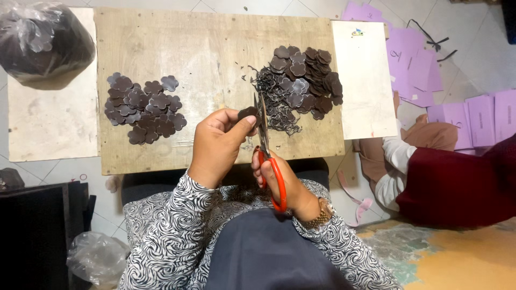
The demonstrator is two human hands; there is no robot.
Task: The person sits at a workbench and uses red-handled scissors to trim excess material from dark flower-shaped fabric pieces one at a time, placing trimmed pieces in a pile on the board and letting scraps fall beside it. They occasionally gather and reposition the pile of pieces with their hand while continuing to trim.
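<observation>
Head view, looking down. Landmark for all positions: wooden board [215,48], a bare plywood sheet lying flat over a pale tiled floor [473,48].

Surface and room:
- Left of the board, touching its edge: a worn whitish panel [48,123].
- Right of the board, touching its edge: a white sheet [364,80].
- Beyond the white sheet, farther right: purple paper sheets [419,64] spread loosely on the tiles.
- Right of the board's near corner: another person's sleeve [457,177], dark red, with a white cuff.
- Near side of the board: the person's lap, patterned black-and-white sleeves.

Containers and contents:
- Clear plastic bag [43,40] off the board's far left corner, resting on the whitish panel, packed with dark pieces; the top is bunched.
- A second, crumpled clear bag [97,258] lies on the floor well below the board's near left corner; contents cannot be told.

On the board:
- Left half: left pile of dark flower-shaped cutouts [142,107], spread flat.
- Right half: right pile of flower shapes [303,80], heaped, with a tangle of thin dark trimmings [274,104] at its near-left side.

Hands, over the board's near edge:
- Left hand [217,145]: fingers curled, thumb and fingertips pinching one dark flower piece [248,113].
- Right hand [279,180]: fingers closed through the red handles of scissors [263,134]; blades point toward the board's far edge, against the held piece. How far the blades gape cannot be told.
</observation>
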